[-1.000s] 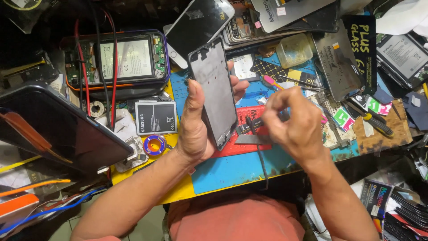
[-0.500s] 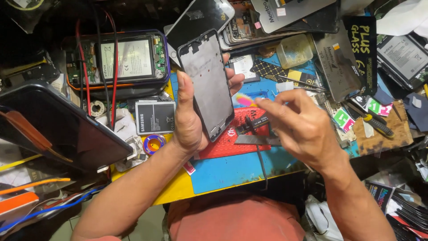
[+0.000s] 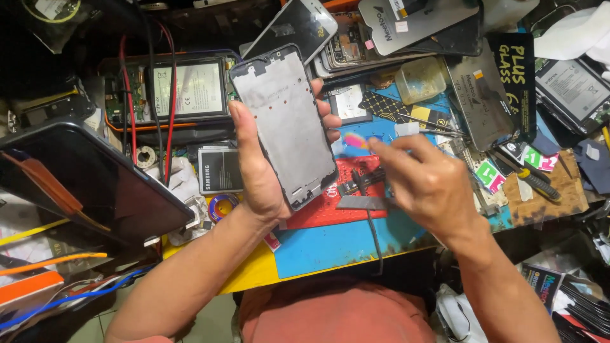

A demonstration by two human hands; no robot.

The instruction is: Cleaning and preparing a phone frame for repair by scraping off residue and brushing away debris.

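My left hand [image 3: 257,168] grips a grey phone frame [image 3: 286,121] with its bare inner side facing me, held upright above the bench. My right hand [image 3: 429,184] hovers just right of the frame, its fingers pinched around a small pink and yellow tool [image 3: 356,141] whose tip points toward the frame's right edge. Below both hands lie a red mat [image 3: 330,206] and a blue mat [image 3: 337,244].
An opened phone with battery [image 3: 190,89] and red and black leads [image 3: 168,127] sits at the back left. A dark tablet [image 3: 82,184] leans at left. A loose battery [image 3: 219,170], tape roll [image 3: 222,204], screen panels [image 3: 483,101], and a screwdriver [image 3: 530,181] crowd the bench.
My left hand has lifted the frame slightly and tilted it further back. My right hand moved up and left from the mat toward the frame's right edge with the small tool.
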